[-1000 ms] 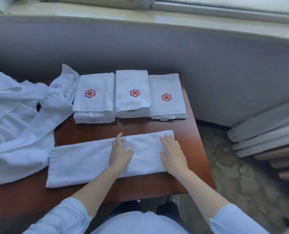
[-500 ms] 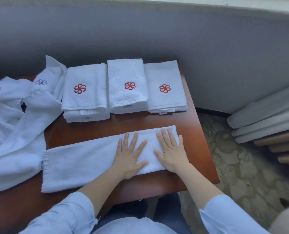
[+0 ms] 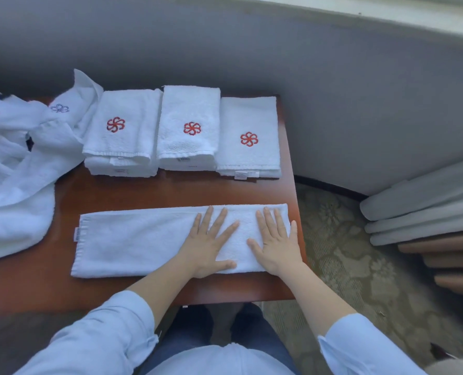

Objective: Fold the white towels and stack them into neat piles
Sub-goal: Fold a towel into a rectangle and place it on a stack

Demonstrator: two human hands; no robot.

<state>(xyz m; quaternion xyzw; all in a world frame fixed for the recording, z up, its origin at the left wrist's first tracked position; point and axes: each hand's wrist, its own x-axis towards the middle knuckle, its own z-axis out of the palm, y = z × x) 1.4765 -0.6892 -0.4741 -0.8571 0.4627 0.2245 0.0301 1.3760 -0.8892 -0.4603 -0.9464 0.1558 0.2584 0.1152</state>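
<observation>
Both hands lie flat on the towel (image 3: 133, 239): left hand (image 3: 208, 244) and right hand (image 3: 276, 244) side by side on its right half, fingers (image 3: 219, 220) spread and straight, pressing down, gripping nothing. The towel lies as a long strip across the near side of the table (image 3: 143, 190), in front of three folded piles (image 3: 188, 147). Soft, light terry, I'd say, so it will sag and slip if lifted by the middle. The best hold looks like the two corners of the free left end, pinched and carried over to the right edge.
</observation>
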